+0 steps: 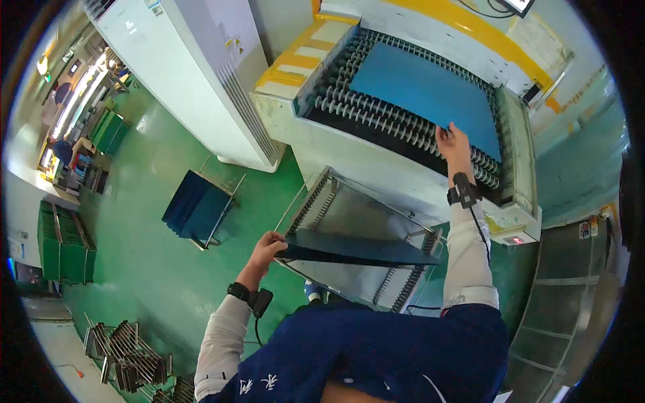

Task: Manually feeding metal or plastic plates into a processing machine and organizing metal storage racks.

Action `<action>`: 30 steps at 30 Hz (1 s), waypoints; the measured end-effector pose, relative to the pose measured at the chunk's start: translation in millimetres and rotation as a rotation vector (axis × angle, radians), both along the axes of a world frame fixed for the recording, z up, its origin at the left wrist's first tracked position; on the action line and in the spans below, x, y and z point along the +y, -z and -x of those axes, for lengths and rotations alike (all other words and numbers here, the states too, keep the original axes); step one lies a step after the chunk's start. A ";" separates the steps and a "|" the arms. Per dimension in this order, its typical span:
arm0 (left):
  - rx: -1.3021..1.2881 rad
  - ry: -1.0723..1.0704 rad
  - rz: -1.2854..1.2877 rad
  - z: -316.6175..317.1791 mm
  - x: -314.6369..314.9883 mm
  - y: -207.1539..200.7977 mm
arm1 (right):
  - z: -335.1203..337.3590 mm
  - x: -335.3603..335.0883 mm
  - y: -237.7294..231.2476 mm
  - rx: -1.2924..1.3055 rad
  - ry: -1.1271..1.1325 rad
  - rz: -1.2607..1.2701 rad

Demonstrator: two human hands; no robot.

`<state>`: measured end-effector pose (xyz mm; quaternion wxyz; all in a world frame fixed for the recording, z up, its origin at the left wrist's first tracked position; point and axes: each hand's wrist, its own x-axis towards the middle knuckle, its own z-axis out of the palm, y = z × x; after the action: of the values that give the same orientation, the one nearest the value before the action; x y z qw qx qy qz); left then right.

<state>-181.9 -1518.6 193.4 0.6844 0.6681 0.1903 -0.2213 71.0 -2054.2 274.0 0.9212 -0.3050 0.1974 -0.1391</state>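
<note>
A large flat blue panel (426, 87) lies on the black toothed rollers (376, 115) of a white machine in front of me. My right hand (453, 142) is at the panel's near edge, fingers closed together on or right beside that edge. Lower and to the left, my left hand (267, 247) pinches the left end of a dark thin panel (356, 248). That panel is seen nearly edge-on, over a metal rack (356, 195) with toothed side rails; its right end lies close to the rack's right rail.
A tall white cabinet (195, 74) stands left of the machine. On the green floor sits a stand of dark panels (198, 207). Metal racks (127, 352) are piled at lower left. Green crates (66, 242) and people at a lit bench (67, 127) are farther left. A metal-framed cabinet (561, 295) is at right.
</note>
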 end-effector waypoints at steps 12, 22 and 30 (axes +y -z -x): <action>-0.059 0.004 0.046 2.2 4.7 13.8 | -46.5 -10.3 -4.8 0.302 -0.408 0.599; -0.031 -0.030 0.096 0.9 2.0 9.6 | -68.1 35.6 3.6 0.247 -0.215 2.268; -0.006 -0.044 -0.025 0.5 0.4 9.7 | -103.9 23.6 -3.4 0.324 -0.281 2.250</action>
<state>-182.4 -1518.3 183.7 0.6813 0.6730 0.2055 -0.2016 175.0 -2030.7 277.3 0.0977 -0.9901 0.0416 -0.0917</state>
